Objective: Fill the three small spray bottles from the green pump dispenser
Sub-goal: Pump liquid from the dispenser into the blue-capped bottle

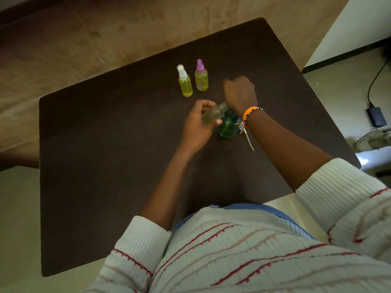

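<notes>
Head view: the left hand point(197, 123) curls its fingers and thumb round an uncapped small spray bottle point(211, 114), tilted with its open neck toward the top of the green pump dispenser point(228, 125), which stands near the middle of the dark table point(105, 166). The right hand point(240, 92) sits fisted over the dispenser's pump; whether it grips it I cannot tell. Toward the table's far edge stand two capped bottles of yellow liquid, side by side: a white-capped spray bottle point(185, 81) and a purple-capped spray bottle point(201, 76).
</notes>
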A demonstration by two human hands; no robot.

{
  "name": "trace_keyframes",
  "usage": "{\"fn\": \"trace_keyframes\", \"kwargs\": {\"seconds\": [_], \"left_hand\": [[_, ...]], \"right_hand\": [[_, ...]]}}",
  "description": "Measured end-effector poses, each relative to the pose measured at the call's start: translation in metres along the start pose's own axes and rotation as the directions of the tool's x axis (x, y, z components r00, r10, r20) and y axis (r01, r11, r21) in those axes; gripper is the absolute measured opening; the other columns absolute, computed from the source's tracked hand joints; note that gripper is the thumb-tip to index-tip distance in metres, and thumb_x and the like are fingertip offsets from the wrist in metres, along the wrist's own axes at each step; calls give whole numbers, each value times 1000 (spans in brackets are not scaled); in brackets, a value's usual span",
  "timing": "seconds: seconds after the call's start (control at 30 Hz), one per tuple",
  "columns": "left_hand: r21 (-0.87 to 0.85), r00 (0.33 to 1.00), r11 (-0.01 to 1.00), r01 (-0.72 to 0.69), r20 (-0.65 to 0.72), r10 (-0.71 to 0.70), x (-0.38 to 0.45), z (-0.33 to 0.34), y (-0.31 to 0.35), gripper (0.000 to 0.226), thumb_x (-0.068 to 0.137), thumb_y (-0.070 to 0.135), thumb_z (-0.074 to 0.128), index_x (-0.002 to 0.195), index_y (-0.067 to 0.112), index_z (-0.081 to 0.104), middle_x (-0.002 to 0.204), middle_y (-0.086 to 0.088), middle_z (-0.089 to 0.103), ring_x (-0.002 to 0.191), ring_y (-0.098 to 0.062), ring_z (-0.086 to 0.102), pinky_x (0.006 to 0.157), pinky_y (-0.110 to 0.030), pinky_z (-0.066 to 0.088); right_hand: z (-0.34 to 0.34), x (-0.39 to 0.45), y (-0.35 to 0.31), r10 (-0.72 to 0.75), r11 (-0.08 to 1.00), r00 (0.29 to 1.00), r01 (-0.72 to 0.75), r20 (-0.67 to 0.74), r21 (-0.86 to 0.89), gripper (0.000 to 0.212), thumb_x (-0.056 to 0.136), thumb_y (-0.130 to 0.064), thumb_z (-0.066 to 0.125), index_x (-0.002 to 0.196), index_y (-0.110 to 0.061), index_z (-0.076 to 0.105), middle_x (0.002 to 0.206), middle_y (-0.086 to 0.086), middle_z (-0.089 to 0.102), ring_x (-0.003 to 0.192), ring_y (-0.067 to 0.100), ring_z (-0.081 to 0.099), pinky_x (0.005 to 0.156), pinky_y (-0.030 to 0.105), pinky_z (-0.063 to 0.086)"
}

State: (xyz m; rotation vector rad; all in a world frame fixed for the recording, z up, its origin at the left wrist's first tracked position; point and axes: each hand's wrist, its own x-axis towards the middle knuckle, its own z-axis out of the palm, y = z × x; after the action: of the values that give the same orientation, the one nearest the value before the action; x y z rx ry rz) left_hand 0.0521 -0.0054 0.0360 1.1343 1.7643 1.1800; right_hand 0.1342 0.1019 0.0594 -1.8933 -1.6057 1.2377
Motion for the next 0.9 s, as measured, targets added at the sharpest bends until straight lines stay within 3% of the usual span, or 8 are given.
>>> {"fn": "trace_keyframes", "kwargs": {"seconds": [0.13, 0.27, 0.33, 0.53, 0.77, 0.9], "left_hand": [[1, 1000, 1000, -3, 5, 3, 0, -2, 2, 36, 73, 0, 71, 99, 16, 53, 101, 1, 60, 94, -10, 56, 80, -17, 44], [-21, 1000, 1000, -8, 17, 8, 1, -5, 4, 36, 72, 2, 72, 98, 20, 53, 98, 3, 60, 92, -11, 58, 80, -20, 46], [-30, 1000, 1000, -6, 17, 7, 2, -6, 4, 37, 72, 1, 73, 96, 21, 53, 96, 5, 60, 90, -10, 58, 80, -21, 46], [-17, 1000, 1000, 14, 15, -13, 0, -2, -1, 39, 70, 0, 73, 96, 21, 53, 94, 8, 60, 91, -10, 57, 82, -24, 46], [5, 999, 999, -32, 38, 32, 0, -5, 3, 39, 73, -1, 70, 103, 19, 55, 100, 3, 61, 95, -12, 59, 86, -25, 46], [7, 998, 999, -46, 34, 46, -1, -6, 5, 38, 73, -1, 69, 102, 19, 55, 99, 4, 61, 93, -10, 58, 85, -24, 46]], "right_hand": [[-1, 0, -1, 0, 1000, 999, 0, 47, -3, 34, 87, -35, 48, 104, -8, 61, 119, 15, 64, 101, 34, 59, 76, 32, 40], [-2, 2, -7, 64, 996, 988, -72, 140, 49, 55, 89, -33, 51, 135, -4, 45, 135, 15, 53, 118, 32, 55, 97, 39, 47], [-3, 2, -6, 65, 997, 989, -71, 133, 41, 59, 90, -32, 51, 140, -4, 36, 140, 15, 49, 123, 32, 52, 102, 41, 45], [-1, -1, -2, 2, 998, 999, -4, -35, -58, 46, 91, -36, 49, 129, -9, 46, 131, 11, 56, 118, 33, 54, 97, 40, 42], [-3, 0, -3, 13, 1000, 995, -16, 102, 25, 45, 91, -34, 50, 124, -4, 55, 128, 15, 58, 113, 34, 57, 88, 35, 45], [-2, 2, -4, 1, 1000, 986, -3, 169, 14, 34, 91, -31, 51, 113, -6, 59, 107, 9, 54, 98, 29, 55, 81, 33, 44]]}}
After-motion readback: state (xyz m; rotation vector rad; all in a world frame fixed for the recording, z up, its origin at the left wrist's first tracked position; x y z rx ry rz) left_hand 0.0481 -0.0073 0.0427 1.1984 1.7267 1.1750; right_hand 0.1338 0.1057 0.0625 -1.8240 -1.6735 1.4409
